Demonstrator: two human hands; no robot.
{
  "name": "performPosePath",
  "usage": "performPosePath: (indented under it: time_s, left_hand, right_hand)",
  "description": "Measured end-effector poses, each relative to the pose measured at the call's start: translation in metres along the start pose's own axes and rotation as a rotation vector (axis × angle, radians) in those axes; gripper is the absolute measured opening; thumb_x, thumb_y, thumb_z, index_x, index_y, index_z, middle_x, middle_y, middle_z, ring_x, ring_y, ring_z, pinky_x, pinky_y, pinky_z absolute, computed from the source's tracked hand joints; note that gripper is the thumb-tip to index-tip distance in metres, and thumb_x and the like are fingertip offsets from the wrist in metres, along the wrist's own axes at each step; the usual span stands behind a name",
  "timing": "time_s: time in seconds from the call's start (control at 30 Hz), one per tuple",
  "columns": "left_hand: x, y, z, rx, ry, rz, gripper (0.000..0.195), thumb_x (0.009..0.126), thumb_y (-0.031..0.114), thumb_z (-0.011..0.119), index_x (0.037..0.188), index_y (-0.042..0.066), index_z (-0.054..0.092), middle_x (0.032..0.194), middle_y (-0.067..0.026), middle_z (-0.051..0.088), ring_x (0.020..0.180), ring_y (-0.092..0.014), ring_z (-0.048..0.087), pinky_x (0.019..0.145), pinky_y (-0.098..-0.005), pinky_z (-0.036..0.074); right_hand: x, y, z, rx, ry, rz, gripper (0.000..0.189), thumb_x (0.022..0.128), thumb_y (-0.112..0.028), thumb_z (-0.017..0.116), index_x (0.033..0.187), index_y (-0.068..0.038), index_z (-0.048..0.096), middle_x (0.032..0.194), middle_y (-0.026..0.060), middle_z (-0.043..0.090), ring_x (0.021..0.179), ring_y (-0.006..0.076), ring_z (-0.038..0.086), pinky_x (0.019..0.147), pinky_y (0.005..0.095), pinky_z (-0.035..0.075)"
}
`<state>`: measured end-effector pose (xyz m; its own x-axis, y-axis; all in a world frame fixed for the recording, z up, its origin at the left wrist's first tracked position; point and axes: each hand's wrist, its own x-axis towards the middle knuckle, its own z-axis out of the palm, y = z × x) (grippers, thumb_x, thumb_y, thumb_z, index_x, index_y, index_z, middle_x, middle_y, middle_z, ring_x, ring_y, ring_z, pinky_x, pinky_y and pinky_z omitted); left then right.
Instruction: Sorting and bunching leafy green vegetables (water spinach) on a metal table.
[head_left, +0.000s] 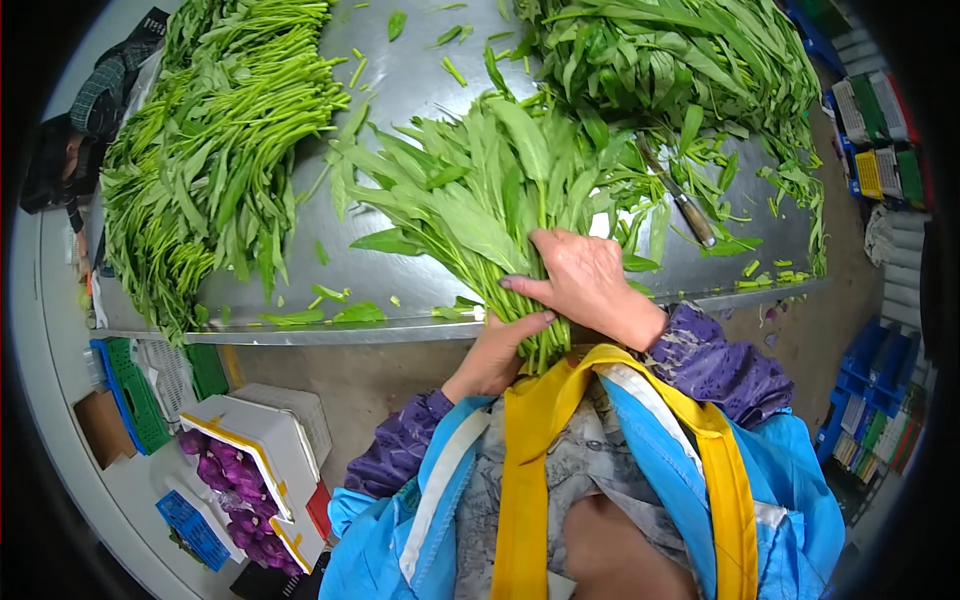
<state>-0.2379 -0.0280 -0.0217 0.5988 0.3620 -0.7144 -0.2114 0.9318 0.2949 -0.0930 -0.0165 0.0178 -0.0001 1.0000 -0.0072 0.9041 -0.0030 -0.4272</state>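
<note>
A bunch of water spinach (487, 202) is gripped between both my hands, its leaves fanned out over the metal table (382, 277) and its stem ends towards my body. My left hand (499, 349) holds the stems low, near the table's front edge. Higher up, my right hand (589, 281) wraps around the same stems from the right, its thumb lying across them. A knife with a wooden handle (694, 217) lies on loose leaves and stems to the right of the bunch. Some of my left fingers are hidden behind the stems.
Water spinach bundles (225, 150) are stacked at the left; a large leafy pile (675, 60) covers the back right. Cut stem bits (765, 279) lie along the front edge. Below left are white foam boxes (247, 435) with purple produce (232, 480). Another person (105, 97) is at far left.
</note>
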Motion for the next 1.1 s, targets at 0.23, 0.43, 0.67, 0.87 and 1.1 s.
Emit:
performPosePath:
  time_s: [0.23, 0.43, 0.67, 0.87, 1.1]
  left_hand:
    - [-0.004, -0.002, 0.003, 0.025, 0.017, 0.011, 0.054, 0.073, 0.003, 0.063, 0.119, 0.013, 0.038, 0.112, -0.0036, 0.049, 0.102, -0.019, 0.050, 0.085, -0.0371, 0.044]
    - [-0.001, -0.003, -0.012, -0.062, -0.108, 0.002, 0.051, 0.075, 0.004, 0.062, 0.120, 0.013, 0.039, 0.111, -0.0045, 0.050, 0.103, -0.019, 0.050, 0.087, -0.0360, 0.043]
    - [0.019, -0.017, -0.064, 0.309, -0.307, 0.299, 0.046, 0.084, 0.034, 0.053, 0.120, 0.009, 0.041, 0.115, -0.0071, 0.051, 0.104, -0.022, 0.050, 0.090, -0.0390, 0.040]
    - [0.012, -0.025, -0.070, 1.220, -0.305, 0.546, 0.042, 0.079, 0.012, 0.057, 0.120, 0.010, 0.044, 0.111, -0.0122, 0.050, 0.103, -0.025, 0.048, 0.090, -0.0365, 0.038]
    - [0.007, -0.004, -0.014, -0.083, -0.036, -0.136, 0.033, 0.081, 0.011, 0.057, 0.112, 0.004, 0.051, 0.101, -0.0086, 0.058, 0.088, -0.017, 0.057, 0.074, -0.0297, 0.050]
  right_hand:
    - [-0.016, 0.008, 0.007, 0.267, -0.031, 0.142, 0.025, 0.074, -0.024, 0.064, 0.070, -0.002, 0.053, 0.053, 0.0113, 0.050, 0.051, 0.0288, 0.052, 0.047, 0.0368, 0.039]
    - [-0.030, 0.010, 0.001, 0.605, -0.042, 0.109, 0.015, 0.077, -0.011, 0.060, 0.080, 0.001, 0.052, 0.072, 0.0111, 0.052, 0.062, 0.0177, 0.052, 0.054, 0.0281, 0.040]
    - [-0.043, 0.013, 0.005, 0.815, -0.024, -0.367, 0.024, 0.070, -0.005, 0.062, 0.092, -0.005, 0.055, 0.095, 0.0100, 0.056, 0.083, 0.0248, 0.058, 0.064, 0.0336, 0.046]
    - [-0.055, 0.010, -0.003, 0.854, -0.270, -0.215, 0.018, 0.072, -0.015, 0.065, 0.087, -0.007, 0.061, 0.076, 0.0086, 0.060, 0.068, 0.0257, 0.059, 0.059, 0.0309, 0.045]
    - [-0.072, 0.008, -0.054, 1.117, -0.343, -0.193, 0.009, 0.079, -0.010, 0.059, 0.085, -0.003, 0.057, 0.066, 0.0053, 0.059, 0.054, 0.0138, 0.057, 0.049, 0.0262, 0.044]
